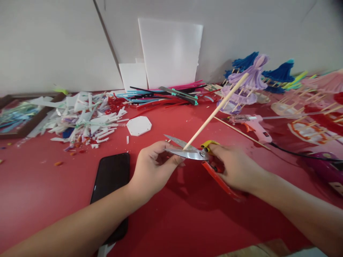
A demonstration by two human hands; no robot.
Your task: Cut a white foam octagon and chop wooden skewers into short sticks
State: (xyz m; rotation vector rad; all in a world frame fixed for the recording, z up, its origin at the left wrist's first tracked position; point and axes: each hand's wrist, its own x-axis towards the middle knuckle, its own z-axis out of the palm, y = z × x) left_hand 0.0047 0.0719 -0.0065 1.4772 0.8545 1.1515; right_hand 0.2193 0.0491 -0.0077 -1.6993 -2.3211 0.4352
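Red-and-yellow-handled scissors (197, 154) are gripped in my right hand (235, 166), their blades apart around a thin wooden stick (214, 111). The stick slants up and to the right from between the blades. My left hand (152, 169) is closed at the stick's lower end, thumb and fingers pinching close beside the blades; the fingertips are partly hidden behind the scissors. Just beyond lies a white octagonal board (139, 125) with small holes along its edge.
Left are a black phone (111, 178), a heap of white scraps (88, 114) and a brown tray (20, 130). At the back lie pipe cleaners (150, 101) and a utility knife (184, 95). Right are a pink glue gun (255, 128), another stick (241, 132) and a purple carousel-like model (249, 76).
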